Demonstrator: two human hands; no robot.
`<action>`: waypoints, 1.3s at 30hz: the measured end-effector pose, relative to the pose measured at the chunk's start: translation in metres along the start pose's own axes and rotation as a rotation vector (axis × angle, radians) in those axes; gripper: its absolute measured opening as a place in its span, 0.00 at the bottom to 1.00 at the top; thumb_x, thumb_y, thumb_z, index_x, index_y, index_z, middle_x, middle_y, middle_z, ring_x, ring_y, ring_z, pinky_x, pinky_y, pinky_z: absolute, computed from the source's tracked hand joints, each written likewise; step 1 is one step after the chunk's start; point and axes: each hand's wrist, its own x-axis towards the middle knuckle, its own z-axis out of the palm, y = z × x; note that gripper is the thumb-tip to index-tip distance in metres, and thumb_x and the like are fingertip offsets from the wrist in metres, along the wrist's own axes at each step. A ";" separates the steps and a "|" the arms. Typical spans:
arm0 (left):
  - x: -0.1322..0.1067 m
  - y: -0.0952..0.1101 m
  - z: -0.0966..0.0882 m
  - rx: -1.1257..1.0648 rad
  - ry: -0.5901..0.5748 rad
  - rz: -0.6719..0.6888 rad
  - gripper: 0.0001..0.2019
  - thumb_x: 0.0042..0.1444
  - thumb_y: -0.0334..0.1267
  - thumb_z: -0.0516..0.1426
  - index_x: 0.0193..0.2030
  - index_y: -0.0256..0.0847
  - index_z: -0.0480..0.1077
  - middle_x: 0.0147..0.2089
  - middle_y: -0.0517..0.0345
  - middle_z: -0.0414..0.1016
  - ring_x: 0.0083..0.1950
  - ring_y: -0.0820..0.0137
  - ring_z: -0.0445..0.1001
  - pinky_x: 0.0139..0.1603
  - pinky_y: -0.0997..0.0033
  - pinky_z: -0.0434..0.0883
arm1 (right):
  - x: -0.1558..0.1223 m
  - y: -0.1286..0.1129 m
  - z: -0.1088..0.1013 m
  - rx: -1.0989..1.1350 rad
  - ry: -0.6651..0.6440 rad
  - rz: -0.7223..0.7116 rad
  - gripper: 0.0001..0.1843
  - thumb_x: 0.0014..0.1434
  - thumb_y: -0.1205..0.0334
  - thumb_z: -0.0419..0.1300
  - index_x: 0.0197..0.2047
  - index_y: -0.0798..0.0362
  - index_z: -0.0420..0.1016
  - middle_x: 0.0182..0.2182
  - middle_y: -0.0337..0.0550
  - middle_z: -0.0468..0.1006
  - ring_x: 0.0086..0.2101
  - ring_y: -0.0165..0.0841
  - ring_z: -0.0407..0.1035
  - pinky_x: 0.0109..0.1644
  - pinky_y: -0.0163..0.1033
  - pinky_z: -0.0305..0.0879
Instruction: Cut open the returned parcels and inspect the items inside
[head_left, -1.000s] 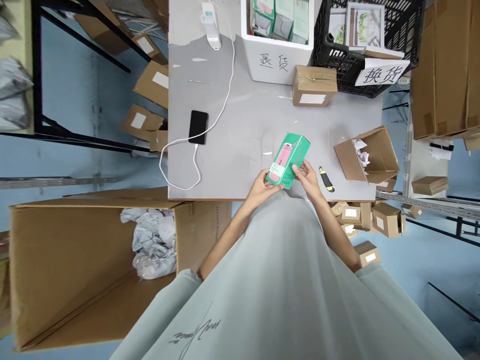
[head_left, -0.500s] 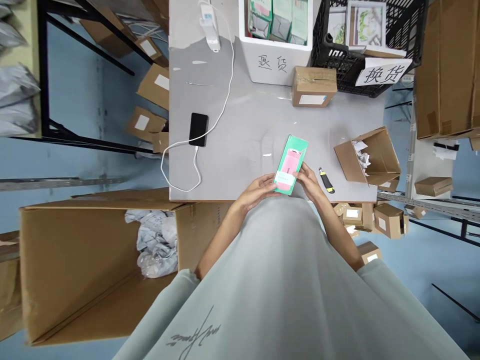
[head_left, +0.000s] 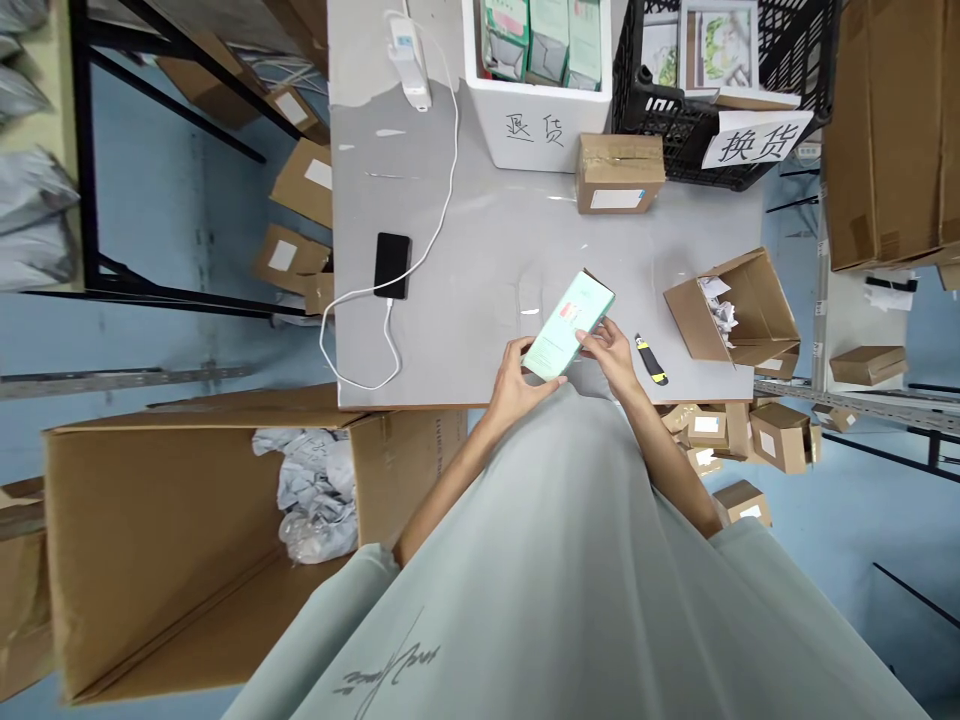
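Observation:
I hold a slim green product box (head_left: 568, 324) over the near edge of the grey table (head_left: 487, 250), tilted up to the right. A pale green printed face of it is turned toward me. My left hand (head_left: 517, 378) grips its lower left end with the fingers curled round. My right hand (head_left: 611, 348) pinches its right side near the middle. Both hands are closed on the box.
A yellow-and-black utility knife (head_left: 651, 361) lies right of my hands, beside an open cardboard box (head_left: 739, 305) with crumpled paper. A phone (head_left: 392, 265) on a white cable lies left. A sealed carton (head_left: 619, 172), a white bin (head_left: 536, 120) and a black crate (head_left: 720, 90) stand at the back. A large open carton (head_left: 172, 550) sits on the floor left.
I have turned the green box in my hands: the face with the pink picture has rolled away and a pale green face shows. My hands stayed at the table's near edge.

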 end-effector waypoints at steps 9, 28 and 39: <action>0.002 0.006 -0.026 -0.357 -0.399 -0.355 0.48 0.46 0.60 0.80 0.72 0.48 0.73 0.71 0.41 0.81 0.70 0.43 0.82 0.66 0.43 0.84 | -0.019 -0.015 -0.016 0.070 -0.206 -0.034 0.40 0.50 0.34 0.83 0.59 0.44 0.83 0.63 0.51 0.87 0.67 0.56 0.78 0.73 0.63 0.78; -0.004 -0.004 -0.029 -0.027 -0.057 -0.179 0.39 0.44 0.47 0.74 0.65 0.47 0.75 0.70 0.48 0.80 0.71 0.51 0.79 0.67 0.54 0.81 | 0.006 -0.020 -0.052 -0.159 -0.068 -0.176 0.39 0.65 0.25 0.71 0.66 0.44 0.87 0.64 0.49 0.86 0.68 0.54 0.77 0.74 0.60 0.78; -0.007 -0.010 -0.040 -0.086 -0.093 -0.239 0.43 0.41 0.50 0.79 0.65 0.48 0.74 0.61 0.52 0.84 0.60 0.55 0.83 0.60 0.57 0.83 | 0.010 -0.025 -0.065 -0.396 0.115 -0.424 0.22 0.69 0.35 0.71 0.56 0.39 0.90 0.60 0.52 0.84 0.69 0.56 0.70 0.82 0.66 0.64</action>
